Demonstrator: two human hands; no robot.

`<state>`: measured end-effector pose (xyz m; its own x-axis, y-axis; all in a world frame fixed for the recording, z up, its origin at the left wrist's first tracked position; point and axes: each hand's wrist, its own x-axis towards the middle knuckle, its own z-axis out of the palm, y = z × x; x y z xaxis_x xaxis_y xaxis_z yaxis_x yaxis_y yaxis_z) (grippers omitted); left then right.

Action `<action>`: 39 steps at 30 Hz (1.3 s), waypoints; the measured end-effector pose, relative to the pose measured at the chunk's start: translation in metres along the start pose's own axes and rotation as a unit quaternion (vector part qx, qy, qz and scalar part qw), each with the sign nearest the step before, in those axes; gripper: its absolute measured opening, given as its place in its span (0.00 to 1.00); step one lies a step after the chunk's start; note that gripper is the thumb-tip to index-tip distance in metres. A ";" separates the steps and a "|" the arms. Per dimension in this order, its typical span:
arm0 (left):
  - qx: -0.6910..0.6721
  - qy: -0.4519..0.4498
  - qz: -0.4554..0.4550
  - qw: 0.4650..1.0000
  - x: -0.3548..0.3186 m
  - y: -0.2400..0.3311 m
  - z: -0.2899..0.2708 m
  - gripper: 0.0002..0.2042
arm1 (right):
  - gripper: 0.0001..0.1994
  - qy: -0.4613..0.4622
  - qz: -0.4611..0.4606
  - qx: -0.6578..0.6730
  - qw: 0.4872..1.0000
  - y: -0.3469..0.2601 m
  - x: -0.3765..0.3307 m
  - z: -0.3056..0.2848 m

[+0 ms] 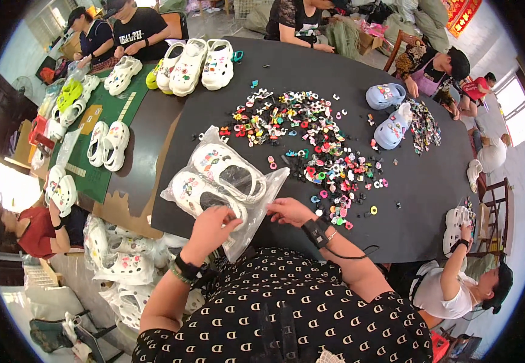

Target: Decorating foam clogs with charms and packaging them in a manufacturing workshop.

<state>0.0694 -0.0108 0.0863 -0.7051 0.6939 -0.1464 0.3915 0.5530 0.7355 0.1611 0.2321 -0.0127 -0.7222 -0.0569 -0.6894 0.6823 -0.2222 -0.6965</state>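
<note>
just beyond the hands [216,226], bagged white clogs [193,192]

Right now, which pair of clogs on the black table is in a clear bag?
The white pair by your left hand: a clear bag wraps it, while the blue pair and the far-left white clogs have none.

left hand [216,225]: curled, palm down | right hand [291,212]: curled inward | forearms [359,270]: converging

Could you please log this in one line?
left hand: at bagged white clogs | right hand: at clear bag's edge | nearby: shoe charms
</note>
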 end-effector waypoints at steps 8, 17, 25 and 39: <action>0.271 -0.018 0.148 0.951 0.018 -0.020 0.053 0.18 | 0.10 -0.050 -0.123 0.074 0.988 -0.006 -0.007 0.010; 0.267 -0.014 0.123 0.956 0.022 -0.025 0.054 0.12 | 0.10 0.017 -0.214 -0.148 0.965 -0.004 -0.024 0.015; -0.015 0.145 0.072 0.987 0.025 -0.007 0.022 0.07 | 0.09 0.098 -0.335 -0.314 0.883 0.004 -0.030 0.022; -0.009 0.184 0.164 0.969 0.014 0.016 0.015 0.05 | 0.19 0.174 -0.518 -0.526 0.651 -0.015 0.066 0.080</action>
<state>0.0749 0.0142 0.0860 -0.7086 0.6179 0.3407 0.6227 0.3205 0.7138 0.0938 0.1542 -0.0319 -0.9122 -0.1432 0.3840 -0.3198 0.8347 -0.4483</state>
